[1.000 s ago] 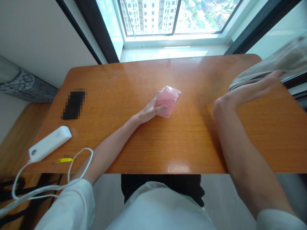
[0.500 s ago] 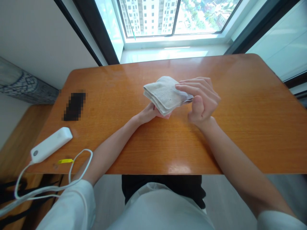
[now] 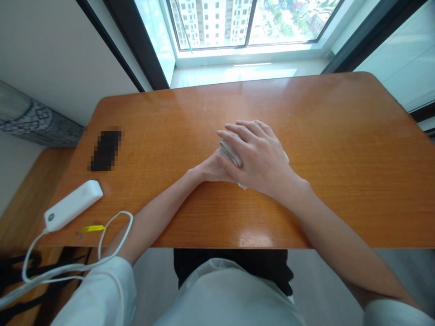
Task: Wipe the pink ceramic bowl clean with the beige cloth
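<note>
A greyish-white folded cloth (image 3: 230,153) is pressed between my two hands above the table's middle. My left hand (image 3: 219,166) reaches in from the left and supports it from below; its fingers are hidden behind the cloth and the other hand. Across the top lies my right hand (image 3: 260,158), palm down, fingers slightly spread and curved over the cloth. Most of the cloth is covered. Only a folded edge at the left and small white bits below and to the right peek out. Whether anything is wrapped inside cannot be seen.
A brown wooden table (image 3: 163,122) spreads beneath my hands. To the left are a blurred-out black object (image 3: 105,151), a white power-bank-like device (image 3: 73,206) with a white cable (image 3: 127,231) looping over my left forearm, and a yellow tag (image 3: 94,228). A window (image 3: 249,27) stands behind.
My right hand has moved left and down onto the cloth and now covers most of it. The cloth, spread flat and visible before, is now bunched between both hands.
</note>
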Demonstrator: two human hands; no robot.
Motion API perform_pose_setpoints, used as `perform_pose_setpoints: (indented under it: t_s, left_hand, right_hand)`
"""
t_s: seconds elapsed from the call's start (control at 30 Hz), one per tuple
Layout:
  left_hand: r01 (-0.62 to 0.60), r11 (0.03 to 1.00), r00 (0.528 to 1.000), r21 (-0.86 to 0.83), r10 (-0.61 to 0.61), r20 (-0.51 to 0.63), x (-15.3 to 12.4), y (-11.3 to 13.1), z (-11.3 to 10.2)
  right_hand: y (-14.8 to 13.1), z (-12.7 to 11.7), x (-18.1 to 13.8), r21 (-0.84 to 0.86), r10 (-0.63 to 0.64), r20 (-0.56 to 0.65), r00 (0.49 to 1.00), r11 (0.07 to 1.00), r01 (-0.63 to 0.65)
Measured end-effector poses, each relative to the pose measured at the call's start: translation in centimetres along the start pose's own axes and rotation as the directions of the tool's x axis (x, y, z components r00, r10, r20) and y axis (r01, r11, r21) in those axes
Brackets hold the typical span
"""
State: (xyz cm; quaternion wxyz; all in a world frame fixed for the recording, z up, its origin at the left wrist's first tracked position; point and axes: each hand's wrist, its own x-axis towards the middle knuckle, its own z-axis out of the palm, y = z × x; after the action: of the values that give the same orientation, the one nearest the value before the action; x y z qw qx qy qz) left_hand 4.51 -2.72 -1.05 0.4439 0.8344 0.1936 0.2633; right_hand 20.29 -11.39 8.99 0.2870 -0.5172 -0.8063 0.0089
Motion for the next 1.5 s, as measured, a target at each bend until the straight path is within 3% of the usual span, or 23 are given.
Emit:
perform_pose_setpoints:
  t_s: [0.1,0.23,0.4,0.53,0.73,0.8,0.87,0.93,1.0,1.07,1.17,1.23,1.33,1.5]
  left_hand:
    - [-0.058,0.998,0.997,-0.025,0.059,0.049,0.1,0.3,-0.2]
    - [-0.015,1.000,1.000,-0.014,0.015,0.009,0.0,0.2,-0.2]
    - [0.003,1.000,0.999,0.006,-0.003,-0.033,-0.1,0.5,0.1]
    - [-0.028,1.000,0.999,0.004,0.028,-0.034,0.1,1.1,-0.2]
    - [-0.068,0.996,0.998,0.048,0.069,-0.012,0.2,0.9,-0.4]
    - [-0.078,0.995,0.997,0.058,0.079,-0.012,0.1,0.7,-0.3]
    - [-0.086,0.995,0.996,0.059,0.087,-0.016,0.1,0.5,-0.2]
    - [-0.090,0.995,0.996,0.047,0.091,-0.014,0.1,0.5,-0.2]
    - [-0.085,0.996,0.996,0.025,0.085,-0.009,0.1,0.6,-0.2]
    - [-0.076,0.997,0.997,0.003,0.076,-0.019,0.1,0.8,-0.2]
    - [-0.064,0.998,0.997,-0.030,0.062,-0.053,0.2,0.7,-0.2]
    - [-0.047,0.999,0.998,-0.026,0.046,-0.044,0.4,0.2,-0.1]
    - [-0.006,1.000,1.000,0.018,0.007,-0.020,0.4,-1.0,0.3]
    - [0.085,0.996,0.990,0.028,-0.082,-0.115,-0.5,-2.3,1.3]
  right_hand:
    - [0.3,0.3,0.2,0.074,0.046,-0.017,0.999,0.996,-0.045]
    - [1.2,-0.1,0.7,0.223,0.143,-0.010,0.990,0.965,-0.137]
    - [2.7,-0.7,1.0,0.486,0.256,0.105,0.961,0.830,-0.274]
    - [4.9,0.1,1.1,0.697,0.336,0.209,0.918,0.607,-0.381]
    - [8.0,3.2,1.5,0.850,0.436,0.449,0.780,0.060,-0.523]
    - [8.3,3.7,1.6,0.833,0.420,0.517,0.746,-0.043,-0.552]
    - [8.2,3.6,1.5,0.823,0.417,0.537,0.734,-0.069,-0.563]
    - [7.8,3.0,1.4,0.838,0.432,0.479,0.764,0.032,-0.544]
    - [7.0,2.1,1.1,0.825,0.434,0.342,0.833,0.286,-0.488]
    - [5.8,1.1,0.7,0.706,0.388,0.195,0.901,0.581,-0.404]
    - [3.5,0.3,0.2,0.431,0.286,0.026,0.958,0.861,-0.269]
    - [1.9,0.3,-0.1,0.249,0.208,-0.063,0.976,0.950,-0.186]
    - [-0.2,1.3,-0.8,0.012,0.090,-0.117,0.989,0.996,-0.090]
    - [-1.9,2.7,-1.7,-0.221,-0.102,0.003,0.995,0.970,0.101]
